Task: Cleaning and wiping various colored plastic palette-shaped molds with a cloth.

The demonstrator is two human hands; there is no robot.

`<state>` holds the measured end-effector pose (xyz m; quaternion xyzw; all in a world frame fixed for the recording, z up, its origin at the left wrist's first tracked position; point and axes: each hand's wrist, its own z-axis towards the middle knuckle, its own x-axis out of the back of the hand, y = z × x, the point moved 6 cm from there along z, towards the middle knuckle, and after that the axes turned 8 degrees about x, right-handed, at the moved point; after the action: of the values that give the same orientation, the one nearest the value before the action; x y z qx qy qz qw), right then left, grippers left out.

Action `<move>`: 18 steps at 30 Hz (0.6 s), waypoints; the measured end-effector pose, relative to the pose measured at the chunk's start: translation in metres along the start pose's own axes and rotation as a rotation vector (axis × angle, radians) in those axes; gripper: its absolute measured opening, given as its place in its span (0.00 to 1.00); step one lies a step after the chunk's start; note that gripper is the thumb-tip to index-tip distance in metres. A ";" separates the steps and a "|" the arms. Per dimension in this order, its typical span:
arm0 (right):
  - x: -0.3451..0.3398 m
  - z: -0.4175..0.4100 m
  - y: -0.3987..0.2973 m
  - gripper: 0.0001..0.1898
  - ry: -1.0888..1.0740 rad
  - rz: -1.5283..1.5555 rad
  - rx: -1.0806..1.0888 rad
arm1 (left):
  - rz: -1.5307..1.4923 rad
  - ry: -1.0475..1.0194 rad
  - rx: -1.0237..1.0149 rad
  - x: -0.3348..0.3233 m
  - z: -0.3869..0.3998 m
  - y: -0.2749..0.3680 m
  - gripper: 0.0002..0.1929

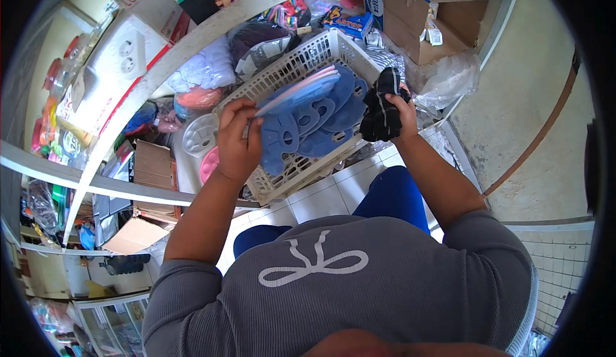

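Note:
My left hand pinches the near end of a tilted stack of flat pink and light-blue plastic pieces, apparently paint palettes. Beneath the stack, several blue plastic palettes with cut-out holes lie in a white slatted plastic basket. My right hand grips a bunched black cloth with thin white stripes, held over the basket's right side. Left of the basket, close to my left wrist, are a round white palette with wells and a pink one, partly hidden by my wrist.
A white shelf edge curves across the upper left. Behind the basket are bagged goods and a small blue box. An open cardboard carton and clear plastic wrap stand at right, by a wall.

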<state>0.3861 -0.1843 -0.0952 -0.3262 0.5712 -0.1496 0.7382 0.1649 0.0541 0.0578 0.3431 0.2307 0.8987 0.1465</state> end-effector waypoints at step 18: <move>-0.015 -0.004 0.009 0.23 -0.075 -0.191 0.095 | 0.404 -0.567 0.799 -0.087 -0.059 -0.196 0.47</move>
<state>0.3765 -0.1699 -0.0910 -0.3494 0.5015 -0.2339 0.7562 0.2076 0.1660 -0.1298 0.6392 0.4358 0.6231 -0.1152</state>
